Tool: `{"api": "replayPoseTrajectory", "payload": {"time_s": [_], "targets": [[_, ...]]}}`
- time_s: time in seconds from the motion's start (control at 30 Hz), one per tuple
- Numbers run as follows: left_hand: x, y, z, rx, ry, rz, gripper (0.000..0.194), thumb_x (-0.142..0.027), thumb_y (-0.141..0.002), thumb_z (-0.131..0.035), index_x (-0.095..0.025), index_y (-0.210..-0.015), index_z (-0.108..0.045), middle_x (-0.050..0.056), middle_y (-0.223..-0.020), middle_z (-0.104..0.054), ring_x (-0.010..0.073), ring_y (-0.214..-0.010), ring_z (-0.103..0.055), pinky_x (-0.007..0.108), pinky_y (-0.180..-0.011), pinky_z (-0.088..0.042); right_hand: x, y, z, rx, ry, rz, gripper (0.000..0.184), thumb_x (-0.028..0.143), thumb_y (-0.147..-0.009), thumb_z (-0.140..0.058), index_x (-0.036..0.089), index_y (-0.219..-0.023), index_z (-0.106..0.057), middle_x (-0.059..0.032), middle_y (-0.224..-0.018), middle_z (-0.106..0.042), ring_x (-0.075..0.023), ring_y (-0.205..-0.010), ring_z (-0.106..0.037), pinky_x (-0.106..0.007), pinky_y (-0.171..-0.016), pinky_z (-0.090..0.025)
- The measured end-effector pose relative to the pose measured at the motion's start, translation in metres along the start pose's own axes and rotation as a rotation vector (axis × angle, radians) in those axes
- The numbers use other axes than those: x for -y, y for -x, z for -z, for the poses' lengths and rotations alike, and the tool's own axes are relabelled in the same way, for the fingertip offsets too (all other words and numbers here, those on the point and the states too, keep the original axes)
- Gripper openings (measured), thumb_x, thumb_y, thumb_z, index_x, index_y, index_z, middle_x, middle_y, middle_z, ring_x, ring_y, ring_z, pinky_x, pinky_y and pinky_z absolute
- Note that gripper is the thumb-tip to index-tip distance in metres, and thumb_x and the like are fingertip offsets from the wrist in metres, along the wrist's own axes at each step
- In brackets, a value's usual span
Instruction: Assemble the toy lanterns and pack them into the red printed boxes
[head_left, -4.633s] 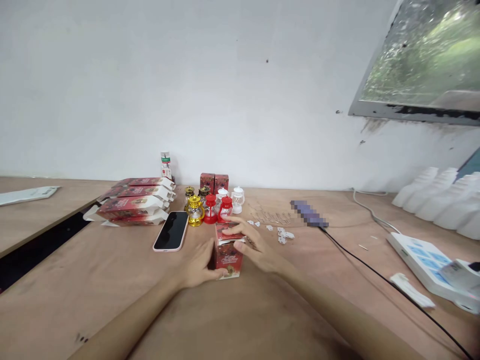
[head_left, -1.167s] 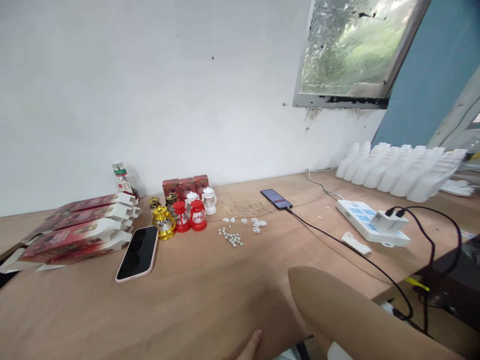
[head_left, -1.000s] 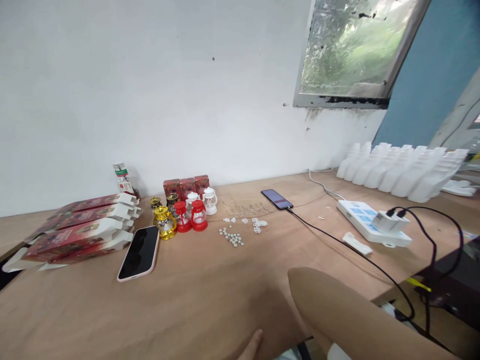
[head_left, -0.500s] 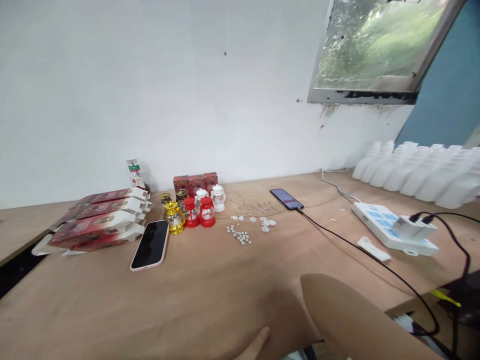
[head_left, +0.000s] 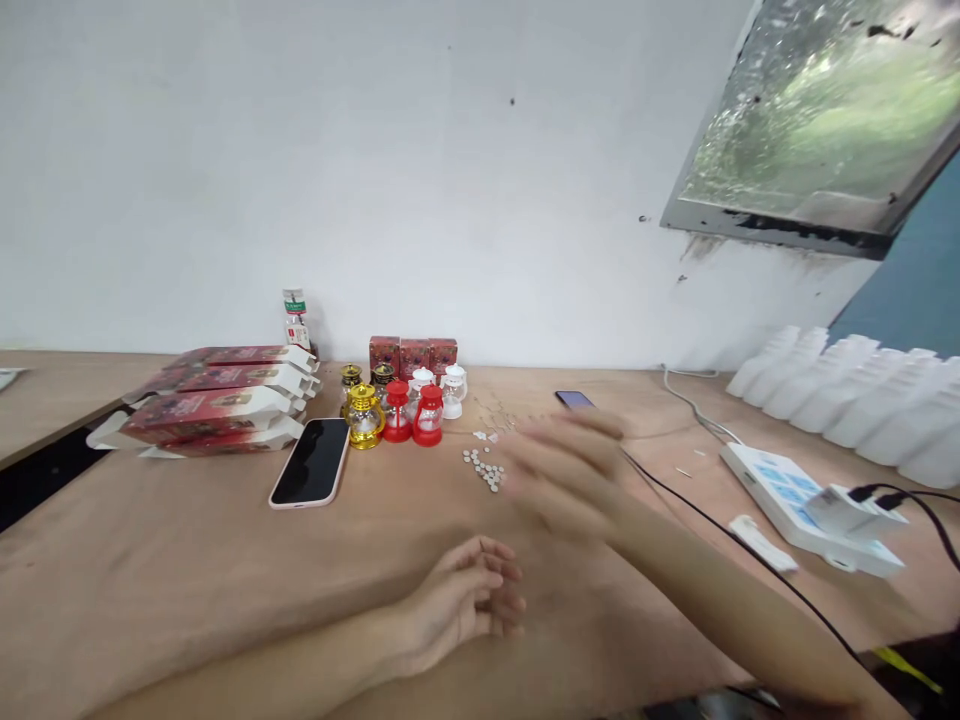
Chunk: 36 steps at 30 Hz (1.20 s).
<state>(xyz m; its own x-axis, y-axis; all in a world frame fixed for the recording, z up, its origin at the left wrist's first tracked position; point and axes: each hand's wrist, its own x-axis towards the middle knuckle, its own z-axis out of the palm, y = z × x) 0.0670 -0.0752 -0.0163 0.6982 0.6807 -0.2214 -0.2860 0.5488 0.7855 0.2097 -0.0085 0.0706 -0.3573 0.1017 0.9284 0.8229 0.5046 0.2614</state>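
Note:
My left hand (head_left: 466, 602) is above the near part of the table, its fingers loosely curled and apart with nothing in them. Blurred by motion, my right hand (head_left: 574, 470) reaches over the small parts with its fingers stretched out. Beside its fingertips lies a cluster of small round white pieces (head_left: 487, 472). Flat white pieces (head_left: 486, 436) and thin wire pieces (head_left: 496, 408) are just behind, partly hidden by that hand. To the left stand miniature lanterns: a gold one (head_left: 365, 420), two red ones (head_left: 428, 418), two white ones (head_left: 454, 393) and two dark ones with gold (head_left: 350, 378).
A pink-cased phone (head_left: 311, 463) lies left, near flattened red cartons (head_left: 214, 415). Small red boxes (head_left: 414, 357) and a bottle (head_left: 295, 318) stand by the wall. Another phone (head_left: 574, 398), a power strip (head_left: 780, 500), a black cable (head_left: 697, 508) and white bottles (head_left: 840, 385) are on the right.
My left hand has come into view from the lower edge. My right hand has risen from the bottom edge to the small parts. The view has shifted.

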Motion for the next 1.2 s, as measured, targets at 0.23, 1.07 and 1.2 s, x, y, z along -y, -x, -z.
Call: {"api": "replayPoseTrajectory", "payload": {"time_s": [0.23,1.07,1.2], "targets": [[-0.025,-0.030,0.040,-0.505,-0.269,-0.490,0.030,-0.017,-0.057,-0.061,-0.019,-0.085,-0.053,0.002,-0.086,-0.053,0.0169,-0.086,-0.057,0.029,-0.070,-0.053,-0.027,-0.016,-0.078,0.676,0.067,0.276,0.058,0.007,-0.078,-0.057,0.016,-0.133,-0.042,-0.0116,-0.140,-0.044,-0.0281,-0.122,-0.044,-0.044,-0.096,-0.039],[-0.055,-0.035,0.042,-0.592,-0.543,-0.684,0.053,-0.028,-0.046,-0.081,-0.015,-0.094,-0.063,0.008,-0.105,-0.068,0.0259,-0.105,-0.060,0.041,-0.098,-0.043,0.033,0.072,-0.016,0.650,-0.625,-0.501,0.045,0.039,-0.085,-0.053,0.017,-0.123,-0.043,-0.0135,-0.121,-0.053,-0.0242,-0.114,-0.049,-0.043,-0.094,-0.043],[-0.060,-0.037,0.049,-0.645,-0.570,-0.742,0.050,-0.027,-0.049,-0.079,-0.015,-0.094,-0.062,0.008,-0.103,-0.069,0.0242,-0.103,-0.061,0.041,-0.100,-0.041,0.013,0.101,0.009,0.774,-0.405,-0.564,0.061,0.047,-0.087,-0.044,0.018,-0.138,-0.027,-0.0160,-0.143,-0.035,-0.0268,-0.137,-0.025,-0.049,-0.106,-0.031]]}}
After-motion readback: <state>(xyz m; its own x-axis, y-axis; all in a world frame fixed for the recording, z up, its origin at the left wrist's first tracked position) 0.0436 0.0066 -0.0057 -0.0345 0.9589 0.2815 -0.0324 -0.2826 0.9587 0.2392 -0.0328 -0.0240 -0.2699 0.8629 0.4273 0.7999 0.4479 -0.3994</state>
